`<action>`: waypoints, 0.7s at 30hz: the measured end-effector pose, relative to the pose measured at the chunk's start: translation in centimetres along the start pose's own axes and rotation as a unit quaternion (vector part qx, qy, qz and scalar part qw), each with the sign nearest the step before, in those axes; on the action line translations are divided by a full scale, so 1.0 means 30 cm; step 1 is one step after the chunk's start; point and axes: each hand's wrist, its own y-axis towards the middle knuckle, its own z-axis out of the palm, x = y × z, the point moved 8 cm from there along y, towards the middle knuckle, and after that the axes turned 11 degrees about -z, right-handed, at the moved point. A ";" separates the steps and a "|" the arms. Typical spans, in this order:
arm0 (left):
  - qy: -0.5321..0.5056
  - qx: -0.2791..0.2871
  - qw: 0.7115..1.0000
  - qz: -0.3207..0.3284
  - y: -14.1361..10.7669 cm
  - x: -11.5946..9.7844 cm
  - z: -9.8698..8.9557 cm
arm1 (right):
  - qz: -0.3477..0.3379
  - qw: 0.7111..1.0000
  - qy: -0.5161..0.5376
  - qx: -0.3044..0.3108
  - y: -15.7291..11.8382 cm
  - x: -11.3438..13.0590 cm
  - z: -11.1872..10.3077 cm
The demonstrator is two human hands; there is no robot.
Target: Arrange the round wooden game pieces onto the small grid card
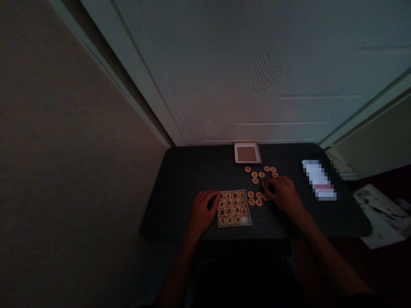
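A shallow white box (245, 221) holds rows of round xiangqi pieces with black characters, with one bare spot at its lower right corner. My left hand (202, 212) is curled at the box's left edge, thumb and fingers against its upper left corner. To the right, loose xiangqi pieces with red characters (259, 195) lie on the table in scattered groups. My right hand (285, 196) pinches one piece (263, 185) between thumb and fingers, just above the table among the red ones. That hand partly covers a red piece under it.
The dark table (180, 171) has rounded corners and stands against a white panel (192, 85) with heart reliefs. An open box lid (247, 154) lies at the back edge. A lit, blurred phone (319, 179) lies on the right. Beyond the table's right side is a white object (382, 218).
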 end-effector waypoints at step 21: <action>0.000 -0.022 1.000 0.017 -0.002 0.005 0.008 | -0.195 0.970 0.122 0.081 -0.136 0.422 -0.009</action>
